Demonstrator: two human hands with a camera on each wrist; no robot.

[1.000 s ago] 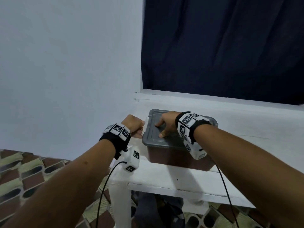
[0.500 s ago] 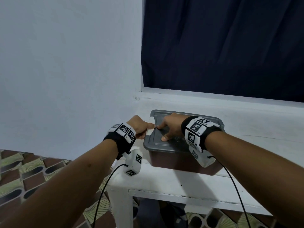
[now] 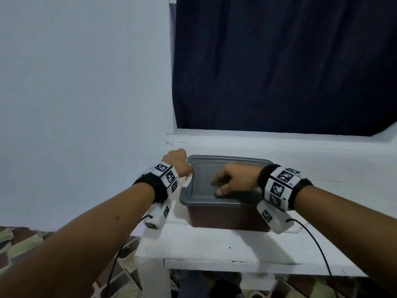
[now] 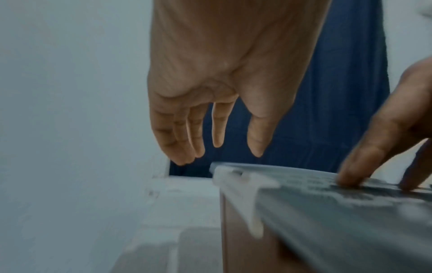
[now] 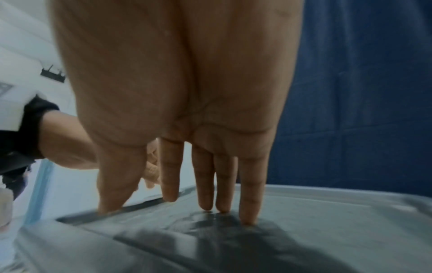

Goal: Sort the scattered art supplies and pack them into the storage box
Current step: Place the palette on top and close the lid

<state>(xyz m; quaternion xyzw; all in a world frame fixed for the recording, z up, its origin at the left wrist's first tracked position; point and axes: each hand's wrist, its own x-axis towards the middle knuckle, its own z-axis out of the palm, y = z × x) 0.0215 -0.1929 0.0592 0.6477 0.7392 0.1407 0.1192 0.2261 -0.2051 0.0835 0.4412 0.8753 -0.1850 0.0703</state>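
Note:
The storage box [image 3: 225, 218] has a brown body and a grey lid [image 3: 214, 168] that lies closed on it. It stands on the white table [image 3: 236, 250]. My right hand [image 3: 232, 181] presses the lid with straight fingertips [image 5: 247, 219]. My left hand [image 3: 180, 166] hovers at the box's left end, its fingers [image 4: 177, 144] straight and hanging just above the white latch [image 4: 247, 195], touching nothing. No loose art supplies are in view.
A white wall [image 3: 86, 104] rises to the left. A dark blue curtain [image 3: 279, 72] hangs behind the box above a white ledge [image 3: 279, 143]. Patterned floor [image 3: 17, 244] shows at the lower left, beyond the table's left edge. Cables run from both wrists.
My left hand has let go of the white latch, lifted a little and straightened its fingers. The right hand stays pressed on the lid.

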